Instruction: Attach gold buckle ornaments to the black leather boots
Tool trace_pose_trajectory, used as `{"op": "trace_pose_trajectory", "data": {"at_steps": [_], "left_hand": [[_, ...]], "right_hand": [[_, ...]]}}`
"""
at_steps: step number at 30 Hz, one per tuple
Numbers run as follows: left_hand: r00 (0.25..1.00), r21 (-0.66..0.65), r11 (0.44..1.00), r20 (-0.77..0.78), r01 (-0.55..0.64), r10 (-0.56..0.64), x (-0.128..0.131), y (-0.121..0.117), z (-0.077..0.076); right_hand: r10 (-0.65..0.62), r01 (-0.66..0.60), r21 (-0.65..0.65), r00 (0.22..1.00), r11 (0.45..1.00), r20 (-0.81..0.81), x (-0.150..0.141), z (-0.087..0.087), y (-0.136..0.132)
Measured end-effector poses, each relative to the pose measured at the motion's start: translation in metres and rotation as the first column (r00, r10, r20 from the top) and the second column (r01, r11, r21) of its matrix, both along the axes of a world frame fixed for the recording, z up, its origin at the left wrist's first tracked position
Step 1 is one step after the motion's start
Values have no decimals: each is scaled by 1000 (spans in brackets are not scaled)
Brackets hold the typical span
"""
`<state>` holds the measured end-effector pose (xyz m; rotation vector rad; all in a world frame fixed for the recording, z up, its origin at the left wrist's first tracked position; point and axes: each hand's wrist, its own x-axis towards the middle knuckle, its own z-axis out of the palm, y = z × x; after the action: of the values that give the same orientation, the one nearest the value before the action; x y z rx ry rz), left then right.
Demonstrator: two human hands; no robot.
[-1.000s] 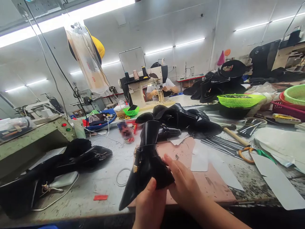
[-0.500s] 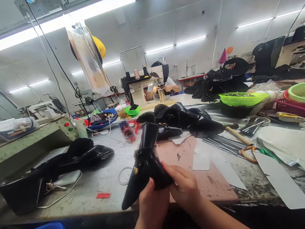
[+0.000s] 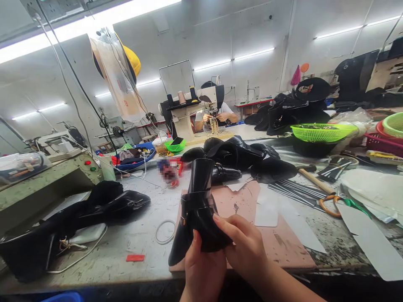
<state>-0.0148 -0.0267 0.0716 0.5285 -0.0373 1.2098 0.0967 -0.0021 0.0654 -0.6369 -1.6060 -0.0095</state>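
A glossy black boot upper (image 3: pixel 201 201) with a strap and a small gold-coloured buckle stands before me, its shaft up and its pointed toe part towards the lower left. My left hand (image 3: pixel 204 262) grips its lower edge from below, thumb on the front. At the lower right edge, my right hand (image 3: pixel 247 243) pinches the leather with thumb and fingers; some fingertips are hidden behind it. Under and behind it lies a pinkish board (image 3: pixel 277 247). More black boot uppers (image 3: pixel 233 153) are heaped just beyond.
At left, black boot pieces (image 3: pixel 122 207) lie beside a white cord loop (image 3: pixel 165 232) and a red strip (image 3: pixel 135 258). Scissors (image 3: pixel 329 206), a hammer (image 3: pixel 316 180), striped strips (image 3: pixel 294 193) and a green basket (image 3: pixel 323 132) are at right. A co-worker (image 3: pixel 217 117) sits behind a sewing machine (image 3: pixel 185 115).
The boot upper has turned in my hands, so its toe part points less far left and the buckle has shifted. Both hands keep their hold. The view has shifted slightly.
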Motion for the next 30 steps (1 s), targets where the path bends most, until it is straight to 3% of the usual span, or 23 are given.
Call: {"op": "trace_pose_trajectory", "data": {"at_steps": [5, 8, 18, 20, 22, 24, 26, 28, 30], "left_hand": [[999, 59, 998, 33, 34, -36, 4, -1, 1], [998, 67, 996, 14, 62, -63, 4, -1, 5], [1000, 55, 998, 22, -23, 22, 2, 0, 14], [1000, 66, 998, 24, -16, 14, 1, 0, 13], [999, 77, 997, 31, -24, 22, -1, 1, 11], [999, 95, 994, 27, -45, 43, -4, 1, 9], [998, 99, 993, -8, -63, 64, -8, 0, 8], [993, 76, 993, -68, -89, 94, -11, -3, 8], [981, 52, 990, -137, -132, 138, -12, -7, 9]], "right_hand": [[67, -66, -78, 998, 995, 7, -1, -7, -5], [61, -61, -43, 998, 997, 5, -1, -10, -4], [-32, 29, 112, 999, 993, 27, 9, -2, 0], [20, -23, 57, 999, 998, 43, 11, -3, -2], [135, -134, -99, 991, 986, 0, 14, -7, -3], [251, -288, -308, 956, 907, -154, 17, -12, 0], [331, -472, -478, 876, 741, -352, 18, -14, 4], [339, -594, -566, 799, 571, -496, 18, -13, 8], [288, -622, -599, 775, 505, -562, 17, -9, 8]]}}
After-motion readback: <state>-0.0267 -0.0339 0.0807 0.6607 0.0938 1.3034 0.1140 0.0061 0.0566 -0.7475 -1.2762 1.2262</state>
